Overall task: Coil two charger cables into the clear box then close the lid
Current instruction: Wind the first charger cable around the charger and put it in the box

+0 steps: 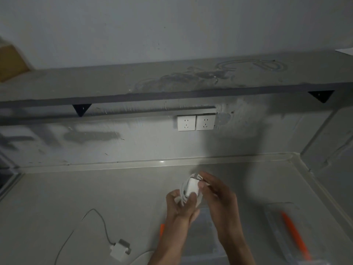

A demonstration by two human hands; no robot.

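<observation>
Both hands hold one white charger (191, 188) with its cable coiled around it, raised above the counter. My left hand (180, 206) grips it from below, and my right hand (215, 190) closes on it from the right. Under my forearms lies the open clear box (205, 240) with an orange clip at its left side. Its clear lid (286, 230), with an orange latch, rests on the counter to the right. A second white charger (120, 249) lies at the lower left, its thin cable (99, 222) looping loosely across the counter.
The grey counter (76, 197) meets a wall with two white sockets (195, 122). A grey shelf (152, 83) on black brackets overhangs the back. A side wall closes the right, and a cardboard box (11, 62) sits at the upper left.
</observation>
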